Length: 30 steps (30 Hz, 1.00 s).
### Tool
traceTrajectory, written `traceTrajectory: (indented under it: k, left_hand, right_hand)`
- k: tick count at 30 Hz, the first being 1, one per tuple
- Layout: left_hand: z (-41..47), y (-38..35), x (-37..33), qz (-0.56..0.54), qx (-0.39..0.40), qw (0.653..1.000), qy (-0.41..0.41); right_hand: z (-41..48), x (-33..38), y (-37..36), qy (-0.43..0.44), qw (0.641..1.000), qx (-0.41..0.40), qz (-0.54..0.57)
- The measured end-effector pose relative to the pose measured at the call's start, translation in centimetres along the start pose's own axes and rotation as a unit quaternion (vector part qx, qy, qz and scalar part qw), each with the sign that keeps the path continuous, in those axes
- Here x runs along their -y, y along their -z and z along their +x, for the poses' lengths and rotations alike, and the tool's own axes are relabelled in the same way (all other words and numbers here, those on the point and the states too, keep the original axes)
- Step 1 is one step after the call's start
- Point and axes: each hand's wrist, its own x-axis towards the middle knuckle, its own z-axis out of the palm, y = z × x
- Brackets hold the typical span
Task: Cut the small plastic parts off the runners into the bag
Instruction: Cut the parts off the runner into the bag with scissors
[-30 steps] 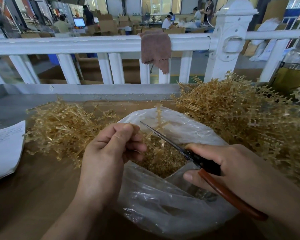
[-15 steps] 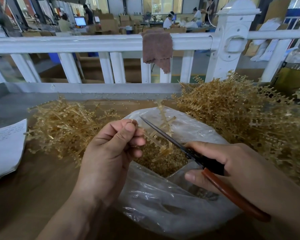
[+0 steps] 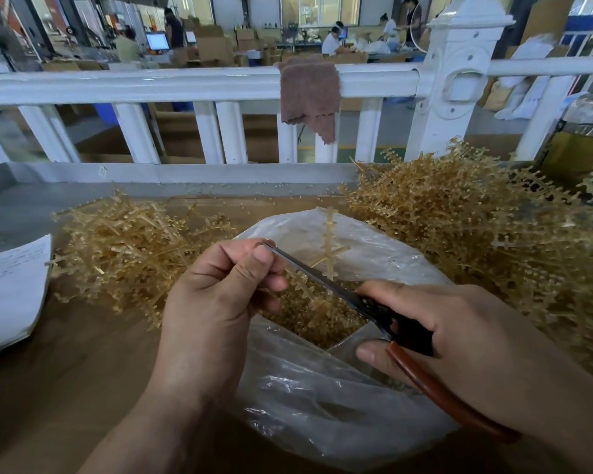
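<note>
The left grip [image 3: 220,302] is curled, its thumb and fingers pinching one end of a tan plastic runner [image 3: 329,234], which stands up and slants over the open mouth of the bag [image 3: 322,405]. The right grip [image 3: 459,336] is wrapped round the scissors [image 3: 322,281], fingers over the black pivot and the red-brown handle that trails back under the palm. The blades are nearly together and lie across the runner, with their tip just beside the left thumb. The bag is clear plastic and lies crumpled on the brown counter [image 3: 65,371] between the two wrists, its mouth turned away from the person. Inside it is a heap of small parts [image 3: 298,316] in the same tan colour, right below the runner and the blades. Left of the bag is a low pile of runners [image 3: 127,254], and to the right a taller, denser heap of runners [image 3: 476,234] reaches the counter's far edge. A stack of papers [image 3: 11,285] lies at the left edge. Behind the counter runs a white railing [image 3: 185,83] with a brown cloth [image 3: 308,94] hung over it. At far right stands a glass jar [image 3: 586,131] holding yellowish liquid.
</note>
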Motion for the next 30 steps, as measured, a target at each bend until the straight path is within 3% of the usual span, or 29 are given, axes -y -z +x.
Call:
traceTrajectory:
  k: [14, 30]
  left_hand:
    - [-0.36, -0.07, -0.10, 0.073, -0.002, 0.997, -0.019]
    - [-0.49, 0.06, 0.32, 0.100, 0.000, 0.995, -0.028]
  right_hand:
    - [0.28, -0.63, -0.29, 0.020, 0.999, -0.037, -0.026]
    - [0.11, -0.07, 0.52, 0.009, 0.999, -0.012, -0.036]
